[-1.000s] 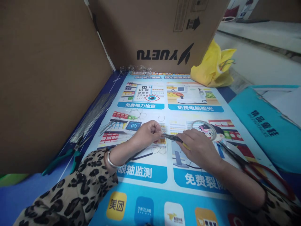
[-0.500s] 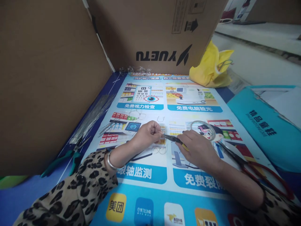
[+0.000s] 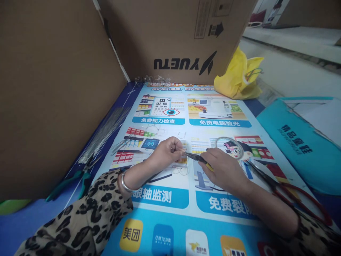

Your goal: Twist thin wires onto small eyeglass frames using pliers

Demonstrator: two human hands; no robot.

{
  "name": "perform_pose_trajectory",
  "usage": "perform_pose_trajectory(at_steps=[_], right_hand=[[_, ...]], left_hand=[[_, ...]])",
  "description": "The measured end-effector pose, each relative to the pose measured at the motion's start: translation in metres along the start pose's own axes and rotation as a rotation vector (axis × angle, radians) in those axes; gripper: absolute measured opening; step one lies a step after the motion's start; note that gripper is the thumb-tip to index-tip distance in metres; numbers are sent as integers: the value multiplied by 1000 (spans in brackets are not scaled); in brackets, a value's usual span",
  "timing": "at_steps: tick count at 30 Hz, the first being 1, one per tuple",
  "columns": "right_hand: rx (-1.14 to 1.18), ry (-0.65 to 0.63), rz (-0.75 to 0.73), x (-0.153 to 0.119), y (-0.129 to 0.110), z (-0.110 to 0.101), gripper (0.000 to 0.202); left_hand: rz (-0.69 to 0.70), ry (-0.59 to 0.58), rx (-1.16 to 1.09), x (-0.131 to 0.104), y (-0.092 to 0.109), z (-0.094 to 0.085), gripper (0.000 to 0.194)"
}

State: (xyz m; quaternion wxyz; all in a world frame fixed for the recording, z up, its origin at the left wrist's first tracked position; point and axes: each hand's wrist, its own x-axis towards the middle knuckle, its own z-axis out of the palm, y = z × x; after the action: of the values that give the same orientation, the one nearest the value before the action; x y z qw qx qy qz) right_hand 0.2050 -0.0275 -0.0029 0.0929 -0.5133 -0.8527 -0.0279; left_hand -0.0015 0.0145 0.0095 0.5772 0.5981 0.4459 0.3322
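My left hand (image 3: 169, 153) is closed in a pinch on a thin wire (image 3: 181, 170), whose fine loops hang below the fingers over the printed poster. Wrapped in my right hand (image 3: 222, 169) are needle-nose pliers (image 3: 195, 156) with a bit of yellow handle showing. Their dark jaws point left and meet the wire at my left fingertips; the exact grip there is too small to make out. A bent U-shaped piece of wire (image 3: 182, 135) and a few wire loops (image 3: 154, 128) lie just beyond my hands.
Straight wires (image 3: 103, 133) and green-handled pliers (image 3: 84, 174) lie at left. Red-handled scissors (image 3: 277, 186) and a coil of wire (image 3: 239, 144) are on the right. Cardboard (image 3: 170, 42) walls the back and left. A yellow bag (image 3: 234, 78) and a teal box (image 3: 301, 145) stand right.
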Motion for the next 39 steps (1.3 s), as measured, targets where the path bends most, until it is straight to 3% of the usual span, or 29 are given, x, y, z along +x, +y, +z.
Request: perform_pose_trajectory(at_steps=[19,39], right_hand=[[-58,-105,52,0,-6,-3,19],[-95,-101,36,-1,-5,-1,21]], left_hand=[[57,-25,77,2,-8,-1,13],[84,-37,95,2,-13,-2,10]])
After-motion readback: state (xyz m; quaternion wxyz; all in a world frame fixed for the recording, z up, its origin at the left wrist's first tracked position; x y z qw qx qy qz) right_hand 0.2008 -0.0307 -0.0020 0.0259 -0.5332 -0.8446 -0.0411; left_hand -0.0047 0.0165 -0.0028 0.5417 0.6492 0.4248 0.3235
